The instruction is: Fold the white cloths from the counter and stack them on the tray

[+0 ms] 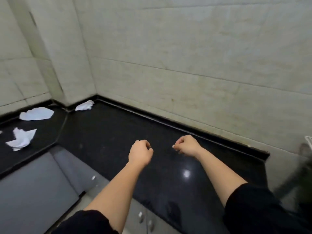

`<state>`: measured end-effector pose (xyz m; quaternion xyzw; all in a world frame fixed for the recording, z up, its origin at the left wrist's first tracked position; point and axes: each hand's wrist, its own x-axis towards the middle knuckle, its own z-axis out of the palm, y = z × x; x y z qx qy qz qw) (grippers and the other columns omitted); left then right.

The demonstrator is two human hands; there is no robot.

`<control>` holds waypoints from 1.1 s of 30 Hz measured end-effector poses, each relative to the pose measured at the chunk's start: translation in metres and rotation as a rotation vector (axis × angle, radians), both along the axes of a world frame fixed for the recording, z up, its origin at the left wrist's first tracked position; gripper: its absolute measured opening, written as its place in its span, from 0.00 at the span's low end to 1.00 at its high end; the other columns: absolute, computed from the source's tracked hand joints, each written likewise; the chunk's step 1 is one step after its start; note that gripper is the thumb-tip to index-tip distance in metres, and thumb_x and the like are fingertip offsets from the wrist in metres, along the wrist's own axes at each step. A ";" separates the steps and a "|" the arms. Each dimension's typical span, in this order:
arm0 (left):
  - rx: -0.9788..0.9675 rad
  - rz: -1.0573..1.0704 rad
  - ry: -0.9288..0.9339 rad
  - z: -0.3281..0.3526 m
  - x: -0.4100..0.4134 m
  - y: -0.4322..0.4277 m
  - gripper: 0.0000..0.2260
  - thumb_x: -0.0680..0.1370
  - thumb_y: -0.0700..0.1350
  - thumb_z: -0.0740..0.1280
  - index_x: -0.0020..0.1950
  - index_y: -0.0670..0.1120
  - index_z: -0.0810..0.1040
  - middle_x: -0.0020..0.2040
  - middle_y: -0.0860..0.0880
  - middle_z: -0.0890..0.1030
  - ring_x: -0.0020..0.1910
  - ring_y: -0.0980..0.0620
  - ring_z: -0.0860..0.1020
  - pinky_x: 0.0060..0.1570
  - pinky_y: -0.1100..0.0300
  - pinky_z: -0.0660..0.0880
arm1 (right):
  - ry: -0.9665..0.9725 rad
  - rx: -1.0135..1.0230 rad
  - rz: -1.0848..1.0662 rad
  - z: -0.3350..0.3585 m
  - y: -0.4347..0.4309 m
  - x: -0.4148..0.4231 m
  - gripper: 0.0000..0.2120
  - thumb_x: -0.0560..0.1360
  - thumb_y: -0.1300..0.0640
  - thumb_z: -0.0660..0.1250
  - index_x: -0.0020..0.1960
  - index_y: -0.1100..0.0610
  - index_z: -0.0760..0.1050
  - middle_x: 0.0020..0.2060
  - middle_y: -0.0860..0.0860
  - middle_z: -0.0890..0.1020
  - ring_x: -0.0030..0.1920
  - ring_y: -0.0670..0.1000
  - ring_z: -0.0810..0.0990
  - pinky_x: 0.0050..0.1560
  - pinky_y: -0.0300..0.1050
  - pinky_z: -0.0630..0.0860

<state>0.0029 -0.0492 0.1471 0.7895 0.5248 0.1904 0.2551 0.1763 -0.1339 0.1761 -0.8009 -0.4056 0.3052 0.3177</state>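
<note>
1. Far left, on the side wing of the black surface [109,132], lies the near cloth [21,139]. It is crumpled and runs slantwise from its low left end up to its right corner.
2. Behind it, close to the wall, is the flat cloth [36,113]. It is spread wider, and its long side runs left to right.
3. Further right, tucked where the two walls meet, sits the corner cloth [84,105], bunched small.
4. That makes three white cloths in plain sight, all unfolded and apart from one another. A white sliver at the very left border may be a fourth, but I cannot tell.
5. The left hand [140,152] hovers over the middle of the surface. Its fingers are curled into a fist with nothing in it.
6. The right hand [187,146] hovers just beside it, also fisted and empty.
7. Every cloth lies to the left of both hands and well apart from them, so the left hand is the nearer. The corner cloth looks the shortest reach, up and to the left. I judge that no cloth has been folded yet.
8. At the right border a white edge [309,141] shows past the end of the surface. It may be the tray, but I cannot say, and nothing is stacked there that I can see.
</note>
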 end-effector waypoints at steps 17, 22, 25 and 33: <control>-0.074 0.407 -0.038 -0.031 -0.255 0.240 0.07 0.74 0.43 0.66 0.49 0.46 0.82 0.50 0.46 0.83 0.51 0.46 0.80 0.51 0.56 0.76 | 0.024 -0.071 0.417 -0.027 0.312 -0.236 0.09 0.74 0.57 0.70 0.36 0.56 0.77 0.38 0.55 0.82 0.37 0.51 0.79 0.35 0.42 0.76; -0.082 0.504 -0.072 -0.041 -0.295 0.326 0.08 0.75 0.42 0.65 0.51 0.46 0.82 0.53 0.45 0.82 0.53 0.46 0.79 0.51 0.58 0.74 | 0.023 -0.102 0.481 -0.039 0.413 -0.277 0.09 0.75 0.58 0.69 0.36 0.56 0.76 0.38 0.54 0.81 0.38 0.51 0.79 0.35 0.42 0.76; -0.085 0.578 -0.109 -0.047 -0.328 0.372 0.08 0.75 0.42 0.65 0.51 0.47 0.81 0.53 0.46 0.81 0.51 0.46 0.79 0.50 0.57 0.73 | 0.022 -0.116 0.514 -0.049 0.468 -0.311 0.10 0.74 0.58 0.70 0.34 0.55 0.75 0.36 0.53 0.81 0.38 0.51 0.80 0.41 0.46 0.77; -0.098 0.837 -0.155 -0.079 -0.418 0.457 0.11 0.76 0.42 0.64 0.56 0.45 0.81 0.57 0.44 0.79 0.55 0.44 0.77 0.51 0.55 0.74 | 0.029 -0.182 0.628 -0.087 0.563 -0.403 0.11 0.75 0.58 0.68 0.35 0.56 0.73 0.34 0.51 0.79 0.35 0.47 0.76 0.44 0.44 0.75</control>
